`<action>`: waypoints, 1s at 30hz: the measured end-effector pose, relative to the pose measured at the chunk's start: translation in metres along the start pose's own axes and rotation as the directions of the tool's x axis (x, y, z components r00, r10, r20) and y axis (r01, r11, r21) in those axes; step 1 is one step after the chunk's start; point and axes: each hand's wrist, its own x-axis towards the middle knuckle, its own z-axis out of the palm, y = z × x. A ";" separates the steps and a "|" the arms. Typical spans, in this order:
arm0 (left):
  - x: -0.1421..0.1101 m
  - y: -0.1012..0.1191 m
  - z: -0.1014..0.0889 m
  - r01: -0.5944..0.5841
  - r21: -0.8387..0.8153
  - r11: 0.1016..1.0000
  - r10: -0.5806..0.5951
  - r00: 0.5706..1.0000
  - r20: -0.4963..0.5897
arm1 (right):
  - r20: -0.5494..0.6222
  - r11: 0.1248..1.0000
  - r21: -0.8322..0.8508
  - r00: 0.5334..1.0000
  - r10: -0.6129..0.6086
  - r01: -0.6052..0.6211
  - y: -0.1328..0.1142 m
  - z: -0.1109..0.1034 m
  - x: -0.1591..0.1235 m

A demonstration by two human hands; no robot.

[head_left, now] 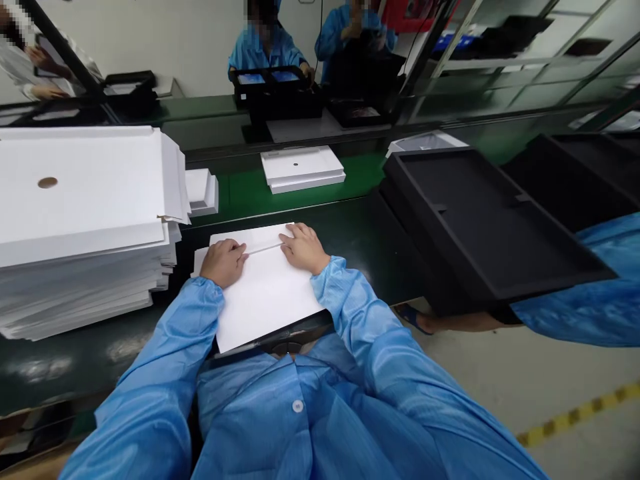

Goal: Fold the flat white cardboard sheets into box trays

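A white cardboard sheet (273, 293) lies on the dark table edge in front of me, with a raised crease running across its upper part. My left hand (223, 261) is closed at the left end of this crease, fingers bent and thumb pointing inward. At the crease's right end, my right hand (304, 248) grips the folded part, its fingers over the far flap and its thumb on the near side. Both hands touch the sheet. Part of the crease is hidden under the fingers.
At left stands a tall stack of white cardboard blanks (100, 193), beside small white boxes (200, 190). A flat white box (303, 167) rests on the green belt (240, 190). Stacked black trays (490, 213) jut out at right, near a co-worker's blue sleeve (585, 293). Co-workers sit opposite.
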 end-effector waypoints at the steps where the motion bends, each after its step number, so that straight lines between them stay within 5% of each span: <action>1: 0.000 -0.001 0.001 -0.002 0.003 1.000 0.002 1.000 0.002 | 0.013 1.000 0.003 1.000 0.001 -0.001 0.000 0.000 0.001; 19: -0.005 -0.013 0.001 -0.052 -0.171 0.984 0.049 0.999 -0.022 | 0.016 0.999 0.011 0.999 0.041 -0.042 -0.001 0.002 -0.002; 30: -0.049 -0.048 -0.015 0.079 -0.144 0.986 -0.084 0.996 -0.027 | -0.040 1.000 -0.029 0.999 0.010 -0.011 -0.004 0.008 -0.008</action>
